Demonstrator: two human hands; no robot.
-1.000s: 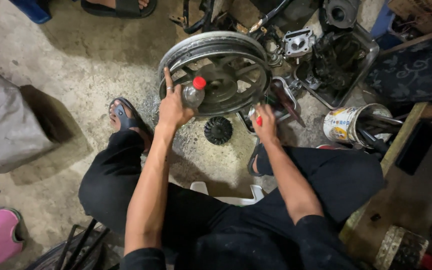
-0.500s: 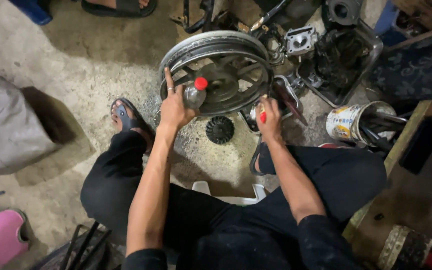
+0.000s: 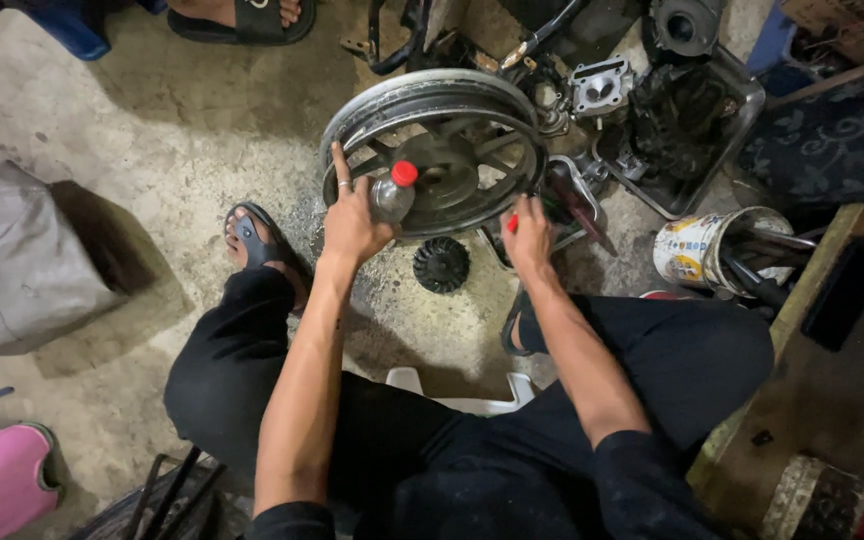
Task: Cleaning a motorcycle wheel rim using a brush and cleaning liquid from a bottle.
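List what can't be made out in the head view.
- Red thing in right hand: mostly covered by fingers.
- Bottle body: partly behind left hand.
- Can contents: too dark.
- Other person's foot: cut by top edge.

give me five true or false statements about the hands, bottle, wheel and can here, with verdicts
1. The left hand holds a bottle with a red cap. True.
2. The wheel stands upright against a wall. False: it lies on the floor in front of the person.
3. The right hand rests empty on the person's knee. False: it is at the wheel's rim, with something small and red at the fingers.
4. A can with tools in it lies to the right of the wheel. True.
5. A black toothed disc lies on the floor between the hands. True.
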